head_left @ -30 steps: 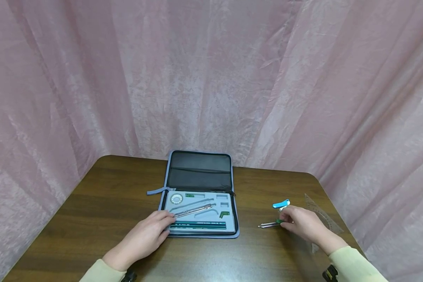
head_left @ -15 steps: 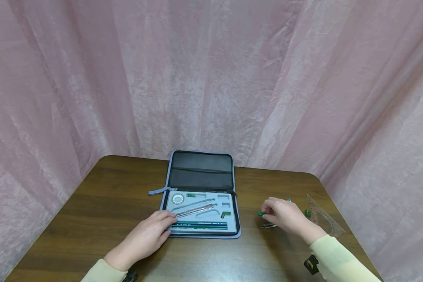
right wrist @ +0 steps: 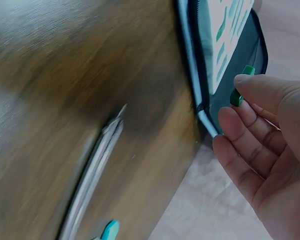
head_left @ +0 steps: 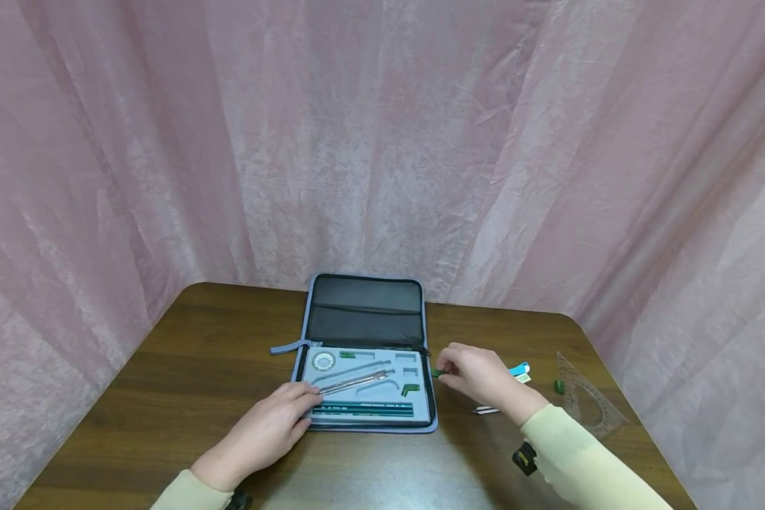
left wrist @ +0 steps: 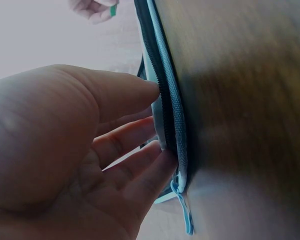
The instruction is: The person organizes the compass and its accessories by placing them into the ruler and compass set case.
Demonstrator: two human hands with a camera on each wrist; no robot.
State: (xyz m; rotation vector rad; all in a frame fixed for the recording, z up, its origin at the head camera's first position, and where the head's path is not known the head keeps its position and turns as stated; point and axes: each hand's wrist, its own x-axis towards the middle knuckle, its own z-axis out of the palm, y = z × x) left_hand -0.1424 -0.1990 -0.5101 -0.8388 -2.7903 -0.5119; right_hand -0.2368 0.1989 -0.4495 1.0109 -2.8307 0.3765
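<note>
An unzipped case point(head_left: 365, 315) lies spread flat, its lid toward the curtain. In its pale moulded tray point(head_left: 421, 407) are a silver compass point(head_left: 357, 382), dark green pencils point(head_left: 363, 409), a round white ring-shaped piece point(head_left: 323, 361) and small green pieces. My left hand point(head_left: 264, 425) rests on the tray's left side, fingertips by the compass's end; in the left wrist view its thumb and fingers touch the zipped edge point(left wrist: 165, 95). Just right of the case, my right hand point(head_left: 478, 372) pinches a small green plastic piece point(right wrist: 243, 85) between thumb and fingers, above the table.
Partly behind the right hand lie a blue item point(head_left: 520, 369) and a metal two-legged tool point(right wrist: 92, 185). Farther right are a small green block point(head_left: 559, 387) and a clear set square point(head_left: 589, 404). A pink curtain point(head_left: 382, 142) hangs behind the wooden table point(head_left: 229, 340).
The right hand has picked up the green piece near the metal tool and carried it left toward the case, leaving the green block by the set square in view. The left hand stays put.
</note>
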